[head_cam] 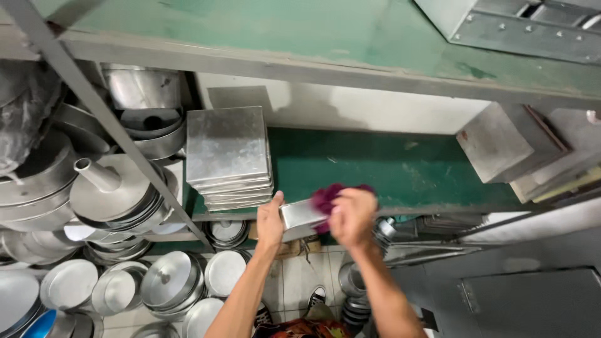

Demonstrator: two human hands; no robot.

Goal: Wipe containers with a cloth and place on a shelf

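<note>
Presently, your holdings and their surroundings:

Left hand (pixel 270 220): grasping the left end of a small square metal tin (pixel 301 216), thumb on the top edge, fingers behind.

Right hand (pixel 352 216): clenched around a purple cloth (pixel 325 199), pressing it against the tin's right side.

Tin position: held in the air just in front of the near edge of the green shelf (pixel 400 169), between your two hands, tilted slightly.

Left of tin: stack of square metal trays (pixel 228 156) on the shelf, its near edge just beside your left thumb.

Far left: round metal pans and a funnel-topped lid (pixel 109 188), crowded behind a slanted grey frame bar (pixel 113 125).

Right: stacked square tins (pixel 510 147) leaning at the shelf's right end, well apart from your right hand.

Open room: bare green shelf surface between the tray stack and the leaning tins, behind your hands.

Below: round lids and pans (pixel 169 281) on the tiled floor (pixel 294 281), left of your forearms.
</note>
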